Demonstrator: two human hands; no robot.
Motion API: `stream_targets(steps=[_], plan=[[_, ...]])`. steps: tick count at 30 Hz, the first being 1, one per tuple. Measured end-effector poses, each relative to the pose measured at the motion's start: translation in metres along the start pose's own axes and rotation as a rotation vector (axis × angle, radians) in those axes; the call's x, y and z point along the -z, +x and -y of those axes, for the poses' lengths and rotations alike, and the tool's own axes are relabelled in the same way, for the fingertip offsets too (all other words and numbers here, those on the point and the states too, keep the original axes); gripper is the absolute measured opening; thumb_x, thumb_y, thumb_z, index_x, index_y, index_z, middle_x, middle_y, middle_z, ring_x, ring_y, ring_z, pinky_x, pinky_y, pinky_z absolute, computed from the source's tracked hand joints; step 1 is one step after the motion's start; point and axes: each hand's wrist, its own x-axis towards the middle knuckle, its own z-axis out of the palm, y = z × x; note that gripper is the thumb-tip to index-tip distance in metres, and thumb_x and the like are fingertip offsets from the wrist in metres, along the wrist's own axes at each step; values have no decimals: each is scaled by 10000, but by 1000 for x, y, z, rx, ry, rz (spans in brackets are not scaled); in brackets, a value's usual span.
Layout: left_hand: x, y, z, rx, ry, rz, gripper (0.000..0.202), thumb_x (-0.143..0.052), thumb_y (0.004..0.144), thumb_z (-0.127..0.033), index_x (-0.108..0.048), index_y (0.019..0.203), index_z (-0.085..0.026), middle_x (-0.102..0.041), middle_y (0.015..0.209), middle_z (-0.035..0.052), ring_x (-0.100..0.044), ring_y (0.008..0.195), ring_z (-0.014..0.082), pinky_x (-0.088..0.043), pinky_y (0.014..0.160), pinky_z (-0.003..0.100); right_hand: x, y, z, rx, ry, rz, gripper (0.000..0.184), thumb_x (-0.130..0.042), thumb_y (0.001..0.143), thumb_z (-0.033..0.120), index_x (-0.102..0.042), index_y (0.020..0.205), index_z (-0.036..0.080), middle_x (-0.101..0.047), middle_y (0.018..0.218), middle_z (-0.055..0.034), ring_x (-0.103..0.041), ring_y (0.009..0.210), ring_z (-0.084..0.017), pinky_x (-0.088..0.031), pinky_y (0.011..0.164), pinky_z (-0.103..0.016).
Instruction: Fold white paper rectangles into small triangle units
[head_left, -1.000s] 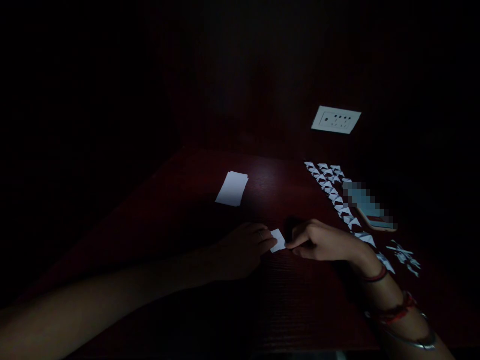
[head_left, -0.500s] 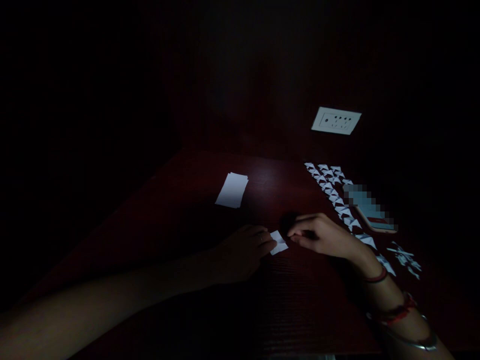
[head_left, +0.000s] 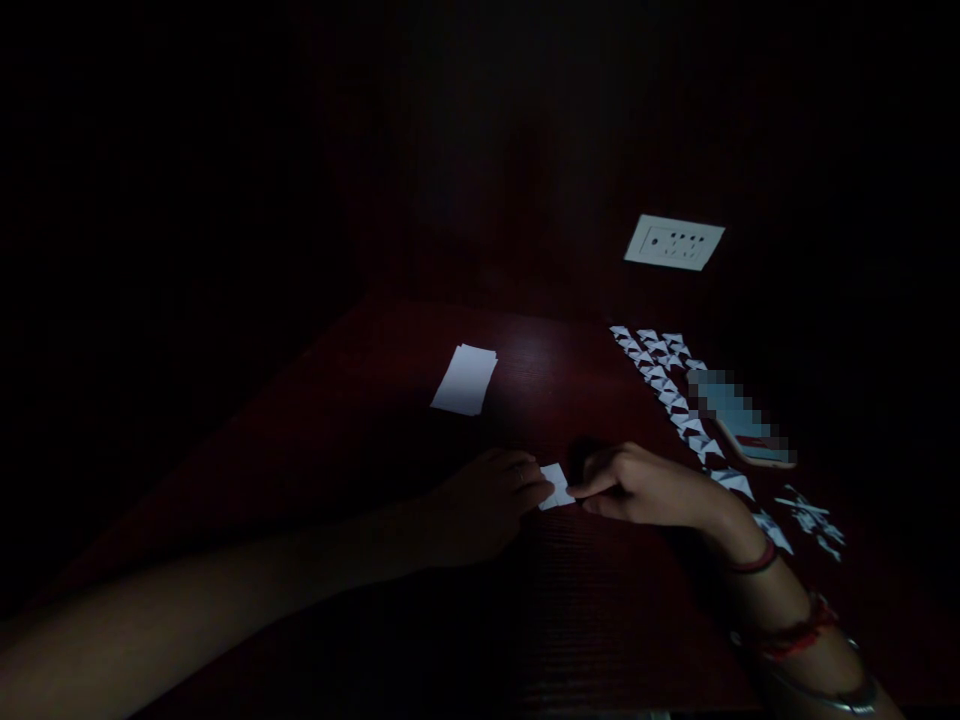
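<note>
A small white folded paper (head_left: 556,487) lies on the dark red table between my hands. My left hand (head_left: 487,500), with a ring on one finger, is closed on its left side, holding it against the tabletop. From the right, my right hand (head_left: 637,485) reaches in, the index fingertip against the paper's right corner and the other fingers curled in. Its thumb sits just below, and I cannot see exactly how it meets the paper. Rows of small folded white paper pieces (head_left: 661,385) lie beyond my right hand.
A stack of white paper sheets (head_left: 465,380) rests farther back, left of centre. A phone (head_left: 742,420) lies at the right, near thin white paper scraps (head_left: 810,520). On the back wall is a power socket (head_left: 674,243). Surroundings are very dark.
My right hand has come slightly lower and left, its index finger straightening until the tip meets the paper's right corner. My left hand stays in place on the paper.
</note>
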Motion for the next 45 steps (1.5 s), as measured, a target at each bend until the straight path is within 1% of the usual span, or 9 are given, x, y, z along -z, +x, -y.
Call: stream_targets(steps=[5, 8, 12, 18, 22, 26, 30, 39, 45], plan=[[1, -1, 1, -6, -17, 9, 419, -449, 735, -136, -393, 1149, -161, -458, 1118, 62, -371, 1060, 218, -302, 893, 361, 2, -2, 2, -20, -12, 30, 235, -480, 764, 125, -646, 913, 200, -642, 792, -9, -559, 707, -109, -386, 667, -204], [0, -1, 1, -8, -15, 9, 402, -437, 757, -149, -390, 1156, -155, -462, 1111, 65, -362, 1067, 221, -294, 898, 360, 5, -1, 5, -66, -68, -57, 215, -467, 769, 121, -653, 857, 184, -619, 778, -17, -545, 694, -109, -380, 646, -205], [0, -1, 0, -1, -1, 19, 406, -431, 765, -152, -387, 1168, -153, -455, 1117, 75, -361, 1060, 233, -285, 899, 367, 5, 1, 9, -111, -117, -159, 252, -478, 768, 142, -609, 976, 196, -582, 809, -30, -525, 679, -113, -382, 620, -211], [1, 0, 0, 5, 9, 8, 403, -445, 753, -157, -405, 1154, -151, -449, 1106, 84, -364, 1048, 234, -297, 882, 365, 0, 4, 9, -30, -68, 3, 243, -499, 756, 137, -624, 957, 193, -612, 842, -32, -540, 770, -134, -384, 698, -225], [0, 0, 1, 10, -5, 11, 417, -438, 753, -158, -391, 1167, -159, -442, 1106, 80, -368, 1041, 230, -308, 875, 362, 0, 1, 10, -48, -51, 38, 251, -503, 747, 128, -628, 950, 206, -630, 835, -14, -546, 756, -125, -383, 690, -216], [-1, -1, 1, 3, -11, -6, 412, -433, 749, -145, -396, 1160, -160, -438, 1112, 79, -366, 1051, 229, -309, 882, 365, 1, 1, 11, -68, -75, -4, 252, -481, 748, 103, -639, 911, 212, -625, 813, -3, -545, 741, -115, -381, 678, -206], [-2, -2, 0, 12, -25, -23, 410, -412, 751, -117, -396, 1158, -160, -438, 1109, 83, -377, 1039, 228, -320, 871, 369, 1, 2, 9, -89, -115, -109, 313, -477, 751, 102, -594, 1011, 231, -603, 860, -12, -539, 758, -116, -383, 676, -204], [-5, 0, -1, 8, -45, -42, 445, -441, 728, -109, -392, 1167, -164, -435, 1115, 83, -380, 1031, 224, -322, 869, 365, -3, 3, 6, -74, -161, -50, 354, -458, 774, 123, -544, 1082, 275, -597, 920, -7, -543, 816, -123, -385, 706, -212], [-2, 1, 1, 17, -76, -15, 446, -449, 719, -124, -392, 1158, -172, -446, 1143, 69, -374, 1076, 221, -307, 897, 371, -2, 1, 9, -92, -290, -41, 326, -427, 780, 108, -580, 1019, 268, -590, 844, -12, -547, 753, -123, -376, 646, -219]])
